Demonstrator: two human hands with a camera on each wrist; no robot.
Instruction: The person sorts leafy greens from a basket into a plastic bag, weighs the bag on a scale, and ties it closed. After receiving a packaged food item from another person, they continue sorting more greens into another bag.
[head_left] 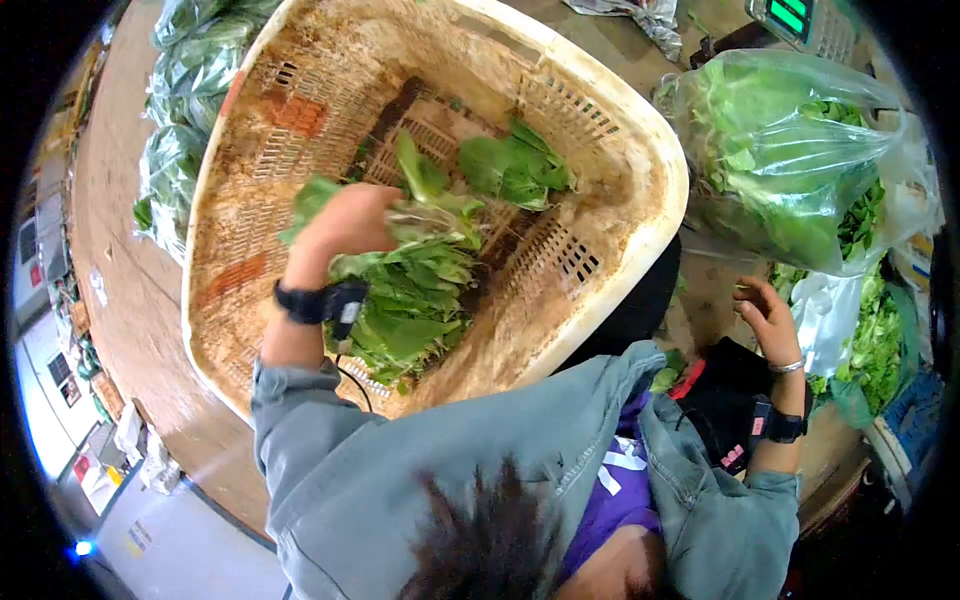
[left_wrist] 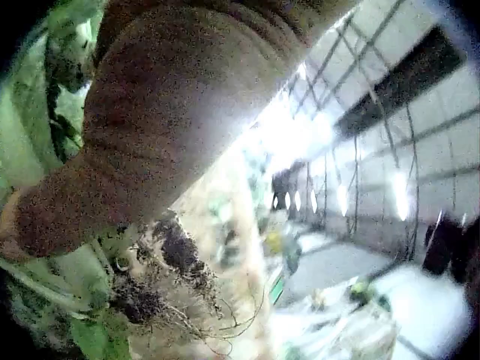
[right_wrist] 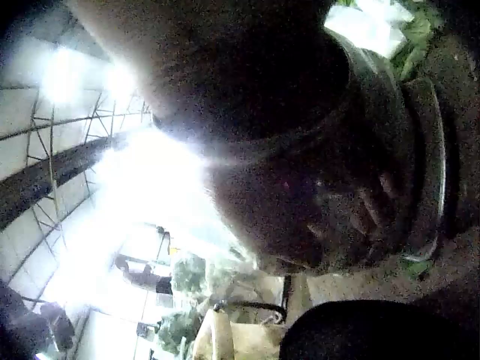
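Note:
My left hand [head_left: 352, 222] is down inside a big dirt-stained plastic basket [head_left: 650, 150], gripping leafy greens by their pale stems. In the left wrist view the fingers curl round the stems [left_wrist: 67, 277], and dark soil-covered roots [left_wrist: 161, 281] hang beside them. Under that hand lies a pile of leafy greens [head_left: 410, 310]; a few looser leaves [head_left: 515, 165] rest farther in the basket. Off to the right, my right hand [head_left: 768, 318] hangs with loosely bent fingers and holds nothing, close to a clear bag of greens [head_left: 780, 160].
Several plastic-bagged greens [head_left: 180, 170] line the table [head_left: 120, 240] on the left. A scale with a green lit display [head_left: 788, 14] stands at the back right. More leafy greens [head_left: 870, 340] lie beyond the right hand, beside a black cloth [head_left: 735, 395].

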